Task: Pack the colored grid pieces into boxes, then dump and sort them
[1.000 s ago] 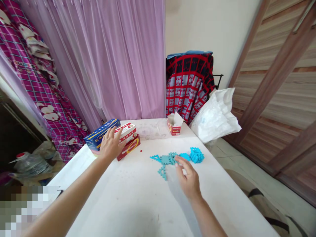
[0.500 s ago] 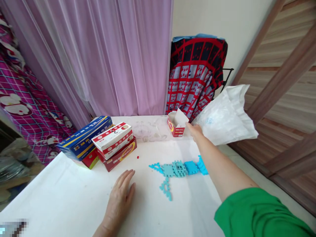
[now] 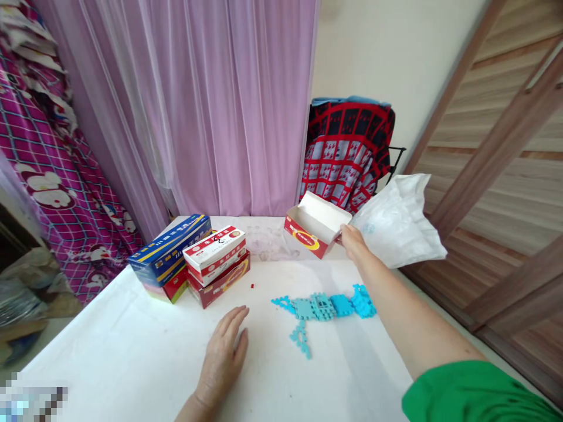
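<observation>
My right hand (image 3: 354,242) reaches across the table and grips the right end of a red carton box (image 3: 305,240). Its lid is raised, showing a pale interior, and the long side with a yellow oval faces me. Right behind that hand is a white plastic bag (image 3: 400,225); contact between them cannot be made out. My left hand (image 3: 223,351) rests on the table at front centre, fingers stretched out and holding nothing. To its right lies a flat row of joined light-blue interlocking plastic pieces (image 3: 323,306), with a branch pointing toward me. My right forearm passes beside its right end.
Stacked at the left are a blue box (image 3: 169,249), a white-and-red box (image 3: 215,249) and a dark red box (image 3: 224,281). A tiny red piece (image 3: 252,286) lies near them. Behind the table hang a purple curtain (image 3: 237,117) and a chair with patterned cloth (image 3: 343,146).
The red carton box has turned so its long side faces me, with my right hand at its right end. The view has shifted slightly. My left hand stays resting on the table.
</observation>
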Tool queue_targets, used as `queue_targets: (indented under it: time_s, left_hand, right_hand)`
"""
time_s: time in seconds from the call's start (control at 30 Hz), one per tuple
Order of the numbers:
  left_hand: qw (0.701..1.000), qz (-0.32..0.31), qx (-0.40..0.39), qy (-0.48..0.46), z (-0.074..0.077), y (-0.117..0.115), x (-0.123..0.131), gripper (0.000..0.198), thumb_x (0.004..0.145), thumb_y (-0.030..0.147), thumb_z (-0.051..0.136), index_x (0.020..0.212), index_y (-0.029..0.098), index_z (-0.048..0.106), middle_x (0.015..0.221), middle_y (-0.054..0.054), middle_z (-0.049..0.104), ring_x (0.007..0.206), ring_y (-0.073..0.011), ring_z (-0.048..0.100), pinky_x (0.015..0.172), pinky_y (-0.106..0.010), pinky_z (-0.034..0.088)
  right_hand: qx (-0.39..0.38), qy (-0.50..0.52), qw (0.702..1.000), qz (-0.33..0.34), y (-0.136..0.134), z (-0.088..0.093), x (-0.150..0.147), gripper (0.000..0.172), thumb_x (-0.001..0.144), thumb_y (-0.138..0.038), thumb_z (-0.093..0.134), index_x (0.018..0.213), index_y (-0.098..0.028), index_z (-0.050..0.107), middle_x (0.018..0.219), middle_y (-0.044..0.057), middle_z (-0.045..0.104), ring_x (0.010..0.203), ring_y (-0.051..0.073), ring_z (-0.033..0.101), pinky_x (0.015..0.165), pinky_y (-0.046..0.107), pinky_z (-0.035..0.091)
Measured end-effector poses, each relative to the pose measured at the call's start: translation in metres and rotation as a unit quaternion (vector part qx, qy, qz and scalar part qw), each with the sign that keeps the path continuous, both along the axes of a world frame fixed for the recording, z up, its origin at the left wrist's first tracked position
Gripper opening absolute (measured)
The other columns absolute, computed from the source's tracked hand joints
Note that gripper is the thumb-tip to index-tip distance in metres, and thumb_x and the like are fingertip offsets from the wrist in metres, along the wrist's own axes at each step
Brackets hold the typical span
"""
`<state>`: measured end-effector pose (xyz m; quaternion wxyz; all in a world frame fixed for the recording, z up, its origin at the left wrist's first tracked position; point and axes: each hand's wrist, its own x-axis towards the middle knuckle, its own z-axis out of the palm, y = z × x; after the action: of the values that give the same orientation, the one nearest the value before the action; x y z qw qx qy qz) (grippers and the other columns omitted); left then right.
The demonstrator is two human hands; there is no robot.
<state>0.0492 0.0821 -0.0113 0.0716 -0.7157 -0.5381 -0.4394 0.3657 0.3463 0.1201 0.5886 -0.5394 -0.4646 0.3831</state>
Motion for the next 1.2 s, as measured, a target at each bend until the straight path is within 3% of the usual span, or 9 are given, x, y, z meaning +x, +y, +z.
queue_targets:
  time_s: [0.1, 0.2, 0.4, 0.57, 0.73, 0.87, 0.97, 1.07, 1.2]
  left_hand:
    - [0.996, 0.013, 0.016, -0.090, 0.013, -0.012, -0.001, 0.039, 0.090, 0.023, 0.052, 0.129, 0.024, 0.055, 0.126, -0.009, 0.064, 0.117, -0.0212, 0.060, 0.099, -0.039, 0.051]
    - [0.966, 0.056, -0.004, -0.254, 0.042, -0.033, -0.002, 0.039, 0.092, 0.034, 0.051, 0.129, 0.022, 0.054, 0.129, -0.011, 0.062, 0.120, -0.0236, 0.058, 0.102, -0.043, 0.048]
    - [0.933, -0.026, -0.066, -0.352, 0.107, -0.086, -0.002, 0.053, 0.091, 0.048, 0.050, 0.139, 0.026, 0.045, 0.144, -0.012, 0.049, 0.131, -0.0272, 0.049, 0.101, -0.044, 0.048]
    - [0.924, 0.071, -0.164, -0.339, 0.099, -0.125, 0.002, 0.076, 0.086, 0.048, 0.060, 0.150, 0.031, 0.023, 0.151, -0.018, 0.038, 0.128, -0.0319, 0.051, 0.083, -0.039, 0.059]
    - [0.930, 0.094, -0.154, -0.319, 0.070, -0.143, 0.022, 0.074, 0.086, 0.038, 0.059, 0.150, 0.032, 0.023, 0.150, -0.017, 0.039, 0.115, -0.0283, 0.062, 0.075, -0.031, 0.061]
    - [0.934, 0.143, -0.151, -0.291, 0.067, -0.151, 0.034, 0.069, 0.088, 0.037, 0.054, 0.150, 0.032, 0.024, 0.152, -0.015, 0.037, 0.121, -0.0306, 0.058, 0.078, -0.036, 0.061]
    - [0.940, 0.162, -0.143, -0.265, 0.068, -0.159, 0.038, 0.066, 0.091, 0.037, 0.049, 0.151, 0.033, 0.022, 0.152, -0.014, 0.037, 0.127, -0.0314, 0.053, 0.087, -0.042, 0.058]
    - [0.944, 0.158, -0.131, -0.257, 0.067, -0.167, 0.045, 0.065, 0.094, 0.037, 0.044, 0.152, 0.034, 0.017, 0.154, -0.014, 0.035, 0.132, -0.0306, 0.048, 0.091, -0.043, 0.056]
    - [0.958, 0.143, -0.090, -0.232, 0.066, -0.174, 0.055, 0.066, 0.096, 0.031, 0.040, 0.153, 0.037, 0.007, 0.158, -0.012, 0.026, 0.137, -0.0285, 0.042, 0.099, -0.046, 0.049]
  right_hand:
    - [-0.015, 0.011, 0.999, 0.048, -0.051, 0.022, 0.005, 0.015, 0.079, -0.028, 0.056, 0.085, -0.018, 0.064, 0.063, 0.000, 0.066, 0.060, 0.016, 0.063, 0.058, 0.028, 0.054]
    - [-0.033, 0.019, 0.977, 0.208, -0.107, 0.028, -0.001, 0.023, 0.073, -0.036, 0.067, 0.087, -0.019, 0.066, 0.072, 0.002, 0.071, 0.069, 0.020, 0.068, 0.066, 0.031, 0.056]
    - [-0.076, -0.005, 0.894, 0.441, -0.185, 0.001, -0.070, 0.035, 0.069, -0.050, 0.072, 0.084, -0.019, 0.069, 0.077, 0.002, 0.073, 0.075, 0.021, 0.069, 0.076, 0.035, 0.055]
    - [-0.043, -0.002, 0.841, 0.540, -0.199, -0.034, -0.124, 0.044, 0.066, -0.060, 0.072, 0.081, -0.019, 0.070, 0.077, 0.000, 0.073, 0.072, 0.018, 0.066, 0.075, 0.034, 0.053]
    - [-0.051, 0.039, 0.871, 0.488, -0.185, -0.052, -0.137, 0.042, 0.068, -0.058, 0.071, 0.079, -0.017, 0.068, 0.073, 0.000, 0.070, 0.068, 0.014, 0.062, 0.069, 0.028, 0.050]
    - [-0.002, 0.066, 0.962, 0.265, -0.190, -0.048, -0.126, 0.035, 0.080, -0.051, 0.058, 0.087, -0.018, 0.066, 0.083, 0.004, 0.070, 0.077, 0.016, 0.064, 0.072, 0.029, 0.051]
    - [0.068, 0.036, 0.984, 0.160, -0.221, -0.051, -0.109, 0.033, 0.084, -0.047, 0.053, 0.101, -0.021, 0.063, 0.102, 0.008, 0.069, 0.091, 0.019, 0.064, 0.079, 0.032, 0.052]
    - [0.107, -0.032, 0.984, 0.140, -0.261, -0.069, -0.099, 0.052, 0.078, -0.043, 0.063, 0.125, -0.022, 0.054, 0.131, 0.012, 0.058, 0.111, 0.023, 0.059, 0.086, 0.035, 0.052]
    - [0.088, -0.080, 0.977, 0.175, -0.283, -0.097, -0.101, 0.056, 0.077, -0.027, 0.058, 0.133, -0.022, 0.051, 0.130, 0.011, 0.060, 0.118, 0.024, 0.057, 0.102, 0.040, 0.046]
